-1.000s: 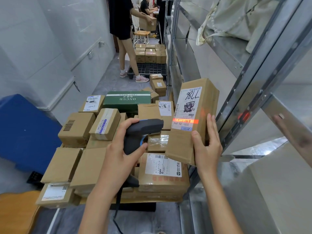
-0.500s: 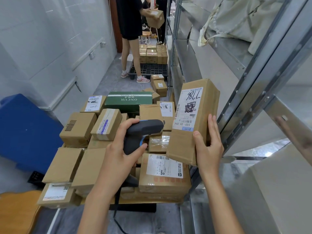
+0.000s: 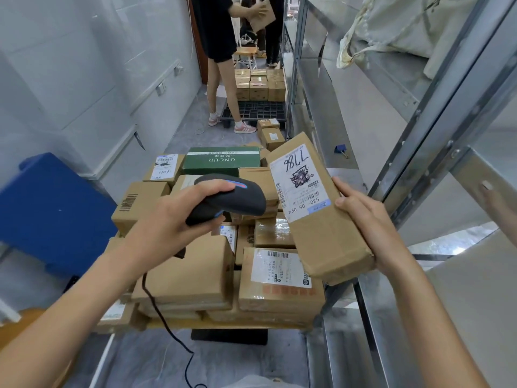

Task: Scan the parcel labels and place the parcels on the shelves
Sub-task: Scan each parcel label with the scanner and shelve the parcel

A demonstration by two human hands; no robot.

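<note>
Both hands are full: left hand (image 3: 167, 219) fingers curl round the scanner (image 3: 229, 200), raised higher than a second ago, while the right hand (image 3: 366, 219) grips the parcel (image 3: 316, 211) — now tilted leftward, its label (image 3: 299, 183) no longer lit red — above the stacked boxes (image 3: 193, 273), beside the shelves (image 3: 397, 175).

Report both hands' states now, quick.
Left hand: closed, gripping the barcode scanner.
Right hand: closed, holding the labelled parcel.
</note>
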